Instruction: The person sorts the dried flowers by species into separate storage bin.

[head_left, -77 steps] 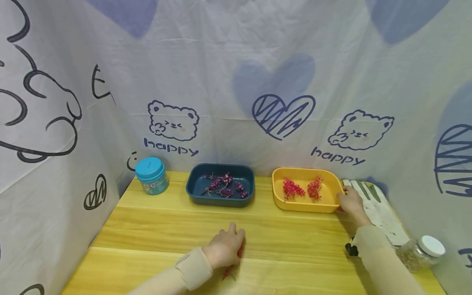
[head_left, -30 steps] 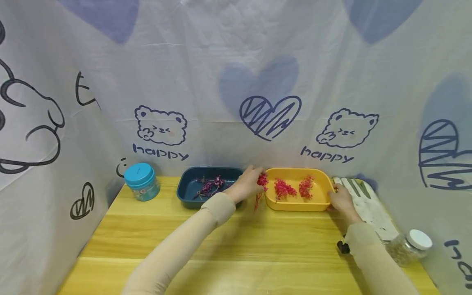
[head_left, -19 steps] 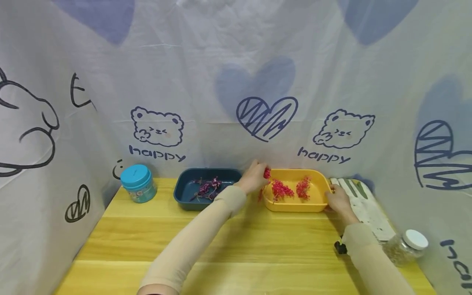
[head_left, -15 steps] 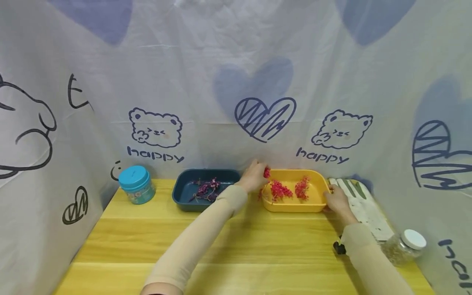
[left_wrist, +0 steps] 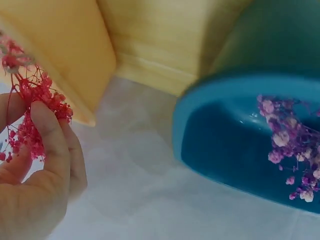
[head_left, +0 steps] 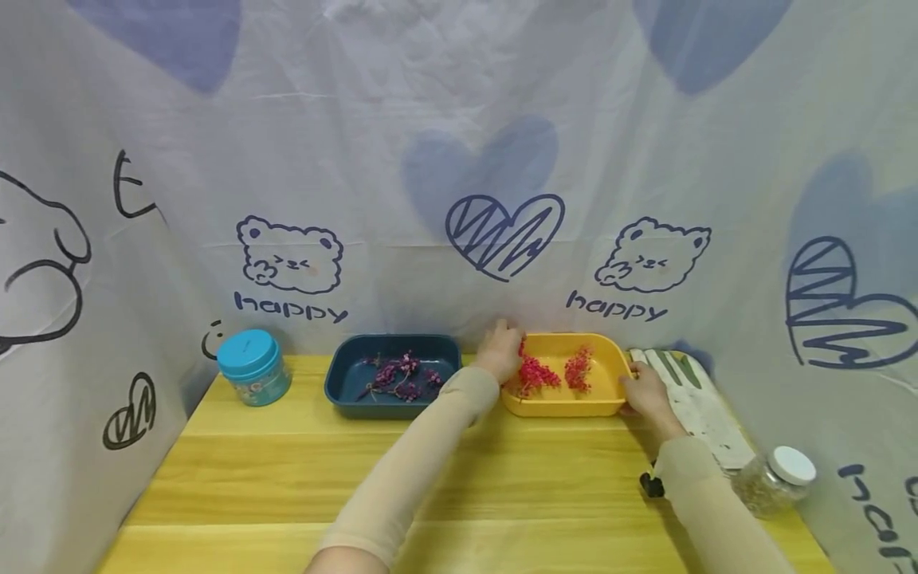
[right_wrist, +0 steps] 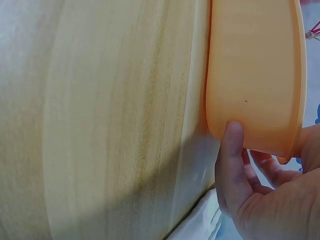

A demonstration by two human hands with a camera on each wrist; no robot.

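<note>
My left hand [head_left: 500, 351] is over the left end of a yellow tray [head_left: 566, 409]. In the left wrist view its thumb and fingers pinch a sprig of small red dried flowers [left_wrist: 37, 95], close to the tray's rim. Two more bunches of red flowers, a left one [head_left: 538, 375] and a right one [head_left: 578, 368], lie in the tray. My right hand [head_left: 645, 391] grips the tray's right end. Seen from the right wrist, a finger [right_wrist: 231, 145] lies against the tray's outer wall, while the rim passes into the grasp.
Left of the yellow tray stands a dark blue tray [head_left: 393, 410] with purple dried flowers [head_left: 402, 367]. A turquoise-lidded jar [head_left: 251, 371] is at the back left. On the right are a white cloth [head_left: 710, 418], a small black object [head_left: 651, 485] and a white-lidded clear jar [head_left: 778, 482].
My left hand picked up the red sprig from the front of the table and carried it to the yellow tray's left end. My right hand kept its hold. The head view has shifted right.
</note>
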